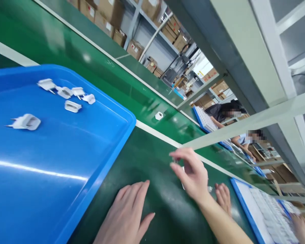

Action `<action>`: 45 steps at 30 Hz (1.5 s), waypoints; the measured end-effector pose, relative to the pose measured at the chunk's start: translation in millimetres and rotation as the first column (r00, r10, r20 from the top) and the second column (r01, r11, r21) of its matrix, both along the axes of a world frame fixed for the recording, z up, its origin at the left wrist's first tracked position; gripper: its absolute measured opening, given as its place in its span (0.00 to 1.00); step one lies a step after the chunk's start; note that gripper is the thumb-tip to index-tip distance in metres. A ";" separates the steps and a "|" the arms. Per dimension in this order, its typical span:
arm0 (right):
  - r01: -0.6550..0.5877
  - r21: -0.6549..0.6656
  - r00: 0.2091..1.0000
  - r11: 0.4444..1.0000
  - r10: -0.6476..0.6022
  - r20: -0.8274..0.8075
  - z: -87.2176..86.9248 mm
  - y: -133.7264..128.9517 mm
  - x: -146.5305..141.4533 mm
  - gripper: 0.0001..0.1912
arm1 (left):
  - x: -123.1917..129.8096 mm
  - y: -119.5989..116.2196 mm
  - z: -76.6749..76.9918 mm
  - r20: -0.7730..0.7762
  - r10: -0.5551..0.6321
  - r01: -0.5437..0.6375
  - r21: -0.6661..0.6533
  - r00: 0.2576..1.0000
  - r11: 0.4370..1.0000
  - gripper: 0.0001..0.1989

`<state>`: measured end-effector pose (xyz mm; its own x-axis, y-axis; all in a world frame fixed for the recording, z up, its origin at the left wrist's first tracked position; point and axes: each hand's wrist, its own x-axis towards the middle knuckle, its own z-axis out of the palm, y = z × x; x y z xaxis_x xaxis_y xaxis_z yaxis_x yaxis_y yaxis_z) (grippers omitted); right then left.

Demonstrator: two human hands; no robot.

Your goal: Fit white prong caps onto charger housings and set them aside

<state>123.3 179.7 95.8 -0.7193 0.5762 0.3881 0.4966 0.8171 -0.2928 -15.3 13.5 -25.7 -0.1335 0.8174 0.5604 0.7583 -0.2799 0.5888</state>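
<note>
Across the left of the view lies a large blue tray (112, 135), resting on the dark green surface (152, 156). Its floor is mostly bare; six small white plug pieces lie scattered toward its far end, the nearest of them (26, 122) lying apart from the cluster (71, 95) behind it. Beyond the tray runs a brighter green conveyor belt (132, 91) edged with white stripes, and one lone white part (159, 116) sits on it.

At the right edge another blue tray (246, 206) holds tight rows of white pieces. Further along the line, other people sit at more trays, and shelves of cardboard boxes (134, 49) stand behind the belt.

Near the bottom centre, the left hand (127, 213) rests palm down on the surface just beside the big tray's near rim, fingers straight and close together, thumb spread out to the side; it holds nothing. To its right, the right hand (190, 173) is raised over the surface with its back to the camera, fingers curled inward and pinched around a small white piece (183, 169) that shows only as a sliver between them, blurred. Just behind the right wrist, the fingertips of someone else's hand (223, 196) touch the surface.
</note>
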 end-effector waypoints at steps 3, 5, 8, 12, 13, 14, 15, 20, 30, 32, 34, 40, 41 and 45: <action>0.127 0.041 0.982 0.991 -0.132 0.137 -8.4 82.0 -35.8 0.26 | 0.0 2.5 -0.7 -0.016 -0.006 0.006 0.001 1.000 1.000 0.21; 0.181 0.039 0.956 0.983 -0.185 0.229 -13.4 133.7 -61.1 0.30 | 0.0 3.8 -1.1 -0.027 -0.029 0.028 -0.028 0.999 0.999 0.25; 0.193 0.020 0.905 0.981 -0.186 0.382 -16.2 174.5 -87.4 0.19 | -0.4 4.7 -2.3 -0.038 -0.077 0.074 -0.089 0.996 0.993 0.28; 0.123 0.018 0.861 0.992 -0.116 0.496 -15.2 159.7 -85.3 0.12 | -1.2 1.7 0.7 0.061 -0.070 0.078 -0.152 0.996 0.985 0.29; 0.107 0.026 0.855 0.994 -0.106 0.507 -14.8 152.4 -79.6 0.11 | -1.3 0.3 2.9 0.100 -0.060 0.076 -0.164 0.993 0.984 0.29; 0.101 0.038 0.851 0.994 -0.106 0.515 -14.7 147.0 -73.5 0.11 | -1.5 -1.0 5.5 0.138 -0.050 0.074 -0.180 0.989 0.981 0.27; 0.106 0.054 0.846 0.993 -0.119 0.519 -15.0 144.4 -67.8 0.13 | -1.7 -2.2 8.1 0.170 -0.041 0.075 -0.200 0.985 0.977 0.26; 0.262 0.082 0.792 0.962 -0.263 0.550 -28.2 169.2 -62.6 0.27 | -1.9 -5.2 12.6 0.148 -0.057 0.099 -0.294 0.987 0.951 0.21; 0.170 -0.370 0.850 0.913 0.054 0.524 -7.6 86.5 -65.3 0.22 | 2.5 -6.4 12.8 0.234 0.052 0.004 -0.232 0.971 0.973 0.37; 0.051 -0.704 0.876 0.708 0.307 0.372 -2.8 39.4 -50.8 0.30 | 2.6 -7.1 14.2 0.237 0.123 -0.082 -0.175 0.964 0.981 0.39; -0.056 -0.876 0.841 0.480 0.496 0.218 4.2 6.2 -42.4 0.34 | 1.2 -8.5 14.8 0.247 0.141 -0.101 -0.165 0.959 0.981 0.26; -0.328 -0.608 0.851 0.723 0.506 0.142 27.7 -7.2 -121.0 0.22 | 1.1 -12.9 8.5 0.244 0.155 -0.108 -0.193 0.957 0.975 0.08; -0.357 -0.550 0.866 0.755 0.488 0.108 23.4 -9.8 -148.2 0.20 | 2.3 -12.6 7.3 0.219 0.173 -0.129 -0.203 0.960 0.971 0.07; -0.481 -0.378 0.788 0.791 0.579 0.208 -16.9 -42.2 -261.9 0.25 | 3.6 -9.0 5.9 0.096 0.238 -0.201 -0.291 0.966 0.935 0.10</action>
<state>-138.7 137.5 78.9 -0.9931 0.1159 -0.0173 0.1104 0.8760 -0.4695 -11.7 4.5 -19.8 -0.3829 0.8795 0.2826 0.6955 0.0731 0.7148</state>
